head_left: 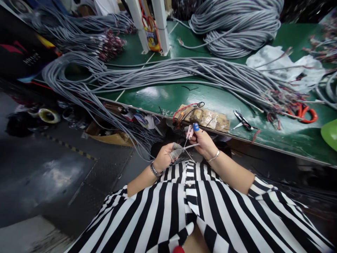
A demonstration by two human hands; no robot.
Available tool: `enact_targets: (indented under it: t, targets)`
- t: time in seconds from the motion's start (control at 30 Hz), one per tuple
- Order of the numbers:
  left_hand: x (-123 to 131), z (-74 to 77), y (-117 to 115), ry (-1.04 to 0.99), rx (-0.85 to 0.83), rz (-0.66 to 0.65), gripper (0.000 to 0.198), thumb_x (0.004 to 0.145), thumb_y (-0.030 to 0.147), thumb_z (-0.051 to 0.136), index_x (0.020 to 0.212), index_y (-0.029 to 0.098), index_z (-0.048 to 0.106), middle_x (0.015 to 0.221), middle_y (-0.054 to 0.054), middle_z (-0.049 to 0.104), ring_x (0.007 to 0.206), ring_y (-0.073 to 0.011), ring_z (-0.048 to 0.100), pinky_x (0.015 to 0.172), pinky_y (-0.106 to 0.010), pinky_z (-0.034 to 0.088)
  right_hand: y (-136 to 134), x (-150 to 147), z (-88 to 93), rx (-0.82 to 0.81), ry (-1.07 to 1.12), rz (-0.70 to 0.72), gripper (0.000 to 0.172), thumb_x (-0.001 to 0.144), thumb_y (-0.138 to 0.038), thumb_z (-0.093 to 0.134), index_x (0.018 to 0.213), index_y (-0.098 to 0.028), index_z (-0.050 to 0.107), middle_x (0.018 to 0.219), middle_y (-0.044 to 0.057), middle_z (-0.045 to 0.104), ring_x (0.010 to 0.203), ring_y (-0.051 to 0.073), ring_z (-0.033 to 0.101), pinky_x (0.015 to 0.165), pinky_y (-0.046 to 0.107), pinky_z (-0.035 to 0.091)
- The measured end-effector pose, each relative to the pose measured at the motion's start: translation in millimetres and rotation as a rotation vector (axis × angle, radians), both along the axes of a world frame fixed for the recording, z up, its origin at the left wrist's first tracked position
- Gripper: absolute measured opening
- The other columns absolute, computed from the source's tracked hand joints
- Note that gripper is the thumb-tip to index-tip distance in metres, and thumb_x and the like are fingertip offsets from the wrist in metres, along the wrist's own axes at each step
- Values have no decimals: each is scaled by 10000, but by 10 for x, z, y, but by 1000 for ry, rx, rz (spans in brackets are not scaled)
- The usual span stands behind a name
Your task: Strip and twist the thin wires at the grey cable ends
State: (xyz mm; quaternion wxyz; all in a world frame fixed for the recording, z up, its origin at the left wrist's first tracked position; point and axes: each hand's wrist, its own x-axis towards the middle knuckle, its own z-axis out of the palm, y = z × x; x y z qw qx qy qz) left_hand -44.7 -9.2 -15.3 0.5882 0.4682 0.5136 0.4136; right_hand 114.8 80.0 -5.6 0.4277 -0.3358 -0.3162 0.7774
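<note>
Many grey cables (147,75) lie in a long bundle behind the cardboard pad (220,122), and left of the pad some hang down over the table's edge. Their weight could drag more off the green table (147,94), or an arm could catch them. In front of the pad, to its left, the person's left hand (168,154) pinches one loose grey cable (194,145) with fingers in grey covers. If that pinch is too soft, the cable could slip. Just right of it, close in front of the pad, the right hand (204,142) pinches a small pink piece (189,132); I cannot tell what it is. Thin pale strands cross there, and a hard tug could snap one. Both hands work off the table, so a dropped bit could fall. Bare green room lies behind the pad. Right of the pad, the little cutters (242,120) sit near the edge, where the right elbow could bump them. Orange-handled scissors (308,115) lie farther right.
</note>
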Motion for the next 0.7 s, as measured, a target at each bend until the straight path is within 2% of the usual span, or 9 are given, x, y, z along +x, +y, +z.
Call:
enact_targets:
  t: [0.33,0.5,0.6,0.7]
  targets:
    - [-37,-14,-57,-8,2,17,347,772,462,652,870,129,643,529,43,514,401,-37,372,397,-173,269,-34,30,-106,-122,78,84,620,627,-778,590,750,-174,530,608,-36,495,418,28,213,369,203,92]
    - [-96,16,-211,-18,-34,-9,352,753,465,671,843,127,632,538,31,527,425,-44,404,410,-169,299,-76,191,-199,-170,68,115,589,651,-748,600,768,-175,532,681,-19,538,430,26,202,380,194,65]
    - [-136,16,-347,17,-73,24,356,750,470,675,843,131,624,535,32,533,428,-46,415,417,-167,317,-160,313,-198,-123,-29,178,579,703,-733,562,745,-156,562,614,-23,502,423,29,164,383,205,61]
    - [-159,33,-451,67,-94,48,353,757,468,672,865,137,611,540,35,550,421,-44,432,434,-168,349,-295,393,-115,43,-97,289,550,728,-696,575,722,-146,569,572,-32,477,422,29,174,391,208,106]
